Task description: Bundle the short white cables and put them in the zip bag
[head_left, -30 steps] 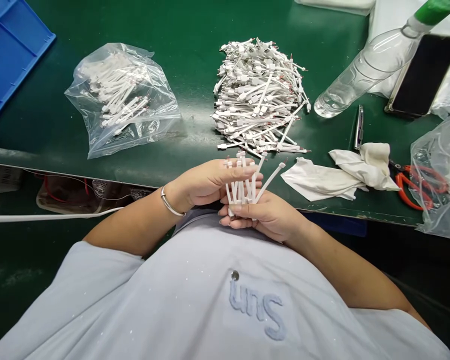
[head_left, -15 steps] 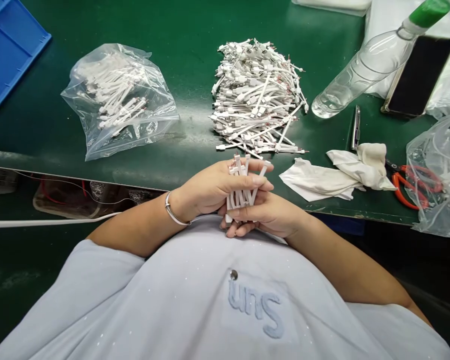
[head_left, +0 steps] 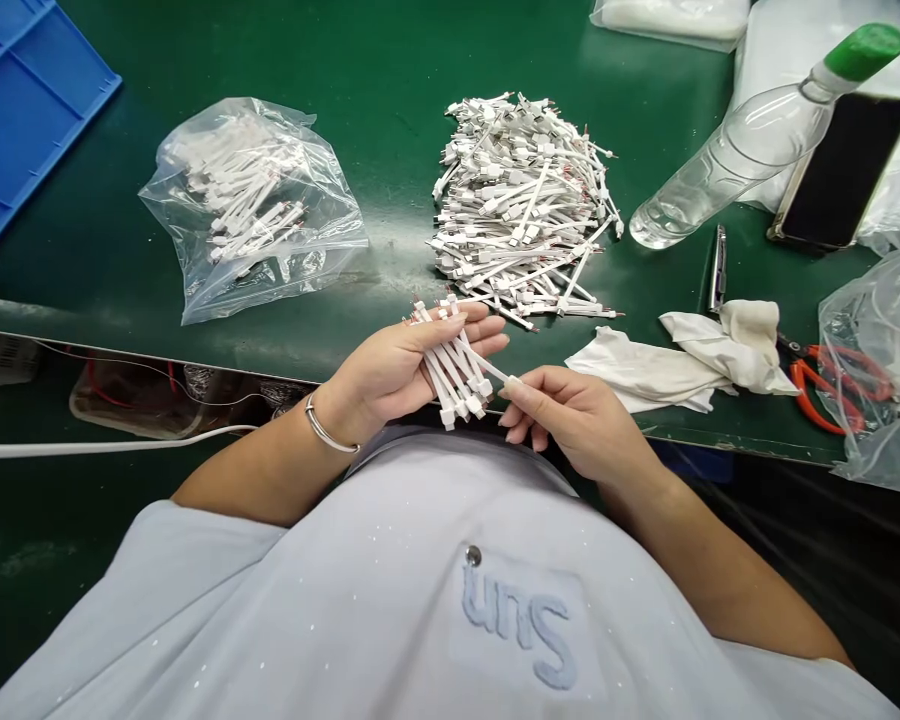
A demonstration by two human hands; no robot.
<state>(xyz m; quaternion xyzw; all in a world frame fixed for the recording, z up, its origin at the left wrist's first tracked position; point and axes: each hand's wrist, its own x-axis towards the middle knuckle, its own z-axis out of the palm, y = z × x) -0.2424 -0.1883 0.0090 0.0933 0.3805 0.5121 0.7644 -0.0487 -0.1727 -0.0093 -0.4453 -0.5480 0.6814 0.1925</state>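
Observation:
My left hand [head_left: 397, 368] holds a bunch of short white cables [head_left: 450, 375] across its palm, the thumb pressing on them and the fingers stretched out beneath. Their white connector ends point toward my body, and reddish wire tips show at the far end. With thumb and fingertips, my right hand [head_left: 570, 410] pinches the end of one white cable [head_left: 491, 369] that slants out from the bunch. Just beyond my hands lies a large pile of the same cables [head_left: 525, 210] on the green table [head_left: 390, 60].
A clear plastic bag [head_left: 322, 255] of cables lies left of the pile, near a blue crate [head_left: 30, 110]. On the right are a bottle [head_left: 750, 150], a phone [head_left: 844, 170], a silver pen-like item [head_left: 718, 268], white cloths [head_left: 645, 365], orange-handled scissors [head_left: 821, 400] and a plastic bag [head_left: 889, 340].
My hands were together around the cable bunch. Now my right hand has moved right, drawing one cable's end aside, while the bunch lies fanned in my left hand.

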